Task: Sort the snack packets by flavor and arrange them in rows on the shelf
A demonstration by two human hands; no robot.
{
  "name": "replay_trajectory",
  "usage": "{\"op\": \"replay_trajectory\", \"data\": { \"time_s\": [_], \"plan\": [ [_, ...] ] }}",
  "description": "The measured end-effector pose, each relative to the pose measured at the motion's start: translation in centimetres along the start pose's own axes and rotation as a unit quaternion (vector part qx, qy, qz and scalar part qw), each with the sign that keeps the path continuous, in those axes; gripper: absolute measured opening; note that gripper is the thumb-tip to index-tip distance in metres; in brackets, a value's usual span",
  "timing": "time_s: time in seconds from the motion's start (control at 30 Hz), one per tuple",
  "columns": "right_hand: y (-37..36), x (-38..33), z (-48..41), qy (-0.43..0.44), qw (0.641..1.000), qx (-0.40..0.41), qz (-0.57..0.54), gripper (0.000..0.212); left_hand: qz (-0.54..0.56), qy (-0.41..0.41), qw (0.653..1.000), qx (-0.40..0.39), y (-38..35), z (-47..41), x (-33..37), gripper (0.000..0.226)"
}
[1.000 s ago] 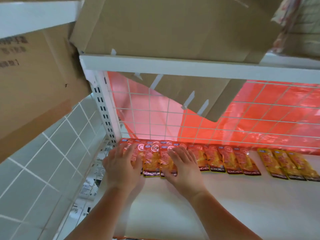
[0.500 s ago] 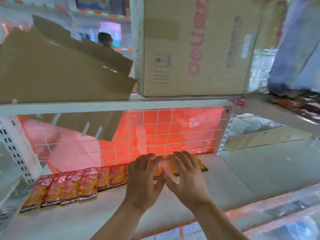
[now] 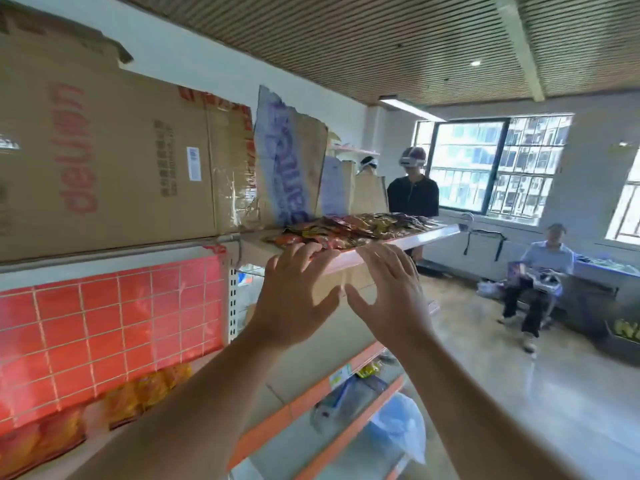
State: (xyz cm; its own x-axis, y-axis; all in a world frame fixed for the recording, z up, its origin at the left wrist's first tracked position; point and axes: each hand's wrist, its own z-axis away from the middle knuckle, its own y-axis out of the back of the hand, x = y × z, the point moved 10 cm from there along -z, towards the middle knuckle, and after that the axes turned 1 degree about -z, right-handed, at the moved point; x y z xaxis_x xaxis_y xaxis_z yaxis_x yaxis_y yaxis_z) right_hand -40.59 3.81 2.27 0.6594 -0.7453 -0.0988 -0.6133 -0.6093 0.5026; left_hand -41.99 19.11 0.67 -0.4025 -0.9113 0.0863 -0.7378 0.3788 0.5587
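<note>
- The upper shelf [image 3: 415,235], white with a pale front lip, carries a loose heap of snack packets [image 3: 360,225]. The wrappers are mixed red, yellow and dark, and they lie over one another along its length.
- Left of it, the top shelf [image 3: 104,263] bears big cardboard boxes [image 3: 114,157] standing side by side, one with red lettering.
- The shelf below [image 3: 304,362] holds a row of orange packets [image 3: 145,389] lying flat at the foot of a red-backed wire grid [image 3: 104,323].
- The lower shelves [image 3: 301,407], with orange front strips, hold a clear plastic bag [image 3: 398,427] and small blurred items.
</note>
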Motion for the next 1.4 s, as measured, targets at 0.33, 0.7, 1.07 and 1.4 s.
{"op": "replay_trajectory", "data": {
  "time_s": [0.33,0.7,1.07,1.4],
  "plan": [
    [-1.6,9.2,-2.0,-0.025,0.998,-0.025,0.051,0.057,-0.017,-0.025,0.997,-0.077,-7.2,-8.2,-1.3,0.059],
    [-13.0,18.2,-13.2,0.007,0.998,-0.04,0.051,0.051,0.009,0.092,0.949,-0.3,-18.5,-18.6,-12.6,0.053],
    [-23.0,26.1,-21.7,-0.058,0.976,-0.208,-0.014,0.032,-0.008,0.073,0.923,-0.376,-24.0,-25.9,-14.9,0.04],
    [-28.6,25.6,-21.6,0.029,0.878,-0.477,0.029,0.04,-0.127,0.126,0.856,-0.485,-24.3,-25.4,-14.7,0.036]
  ]
}}
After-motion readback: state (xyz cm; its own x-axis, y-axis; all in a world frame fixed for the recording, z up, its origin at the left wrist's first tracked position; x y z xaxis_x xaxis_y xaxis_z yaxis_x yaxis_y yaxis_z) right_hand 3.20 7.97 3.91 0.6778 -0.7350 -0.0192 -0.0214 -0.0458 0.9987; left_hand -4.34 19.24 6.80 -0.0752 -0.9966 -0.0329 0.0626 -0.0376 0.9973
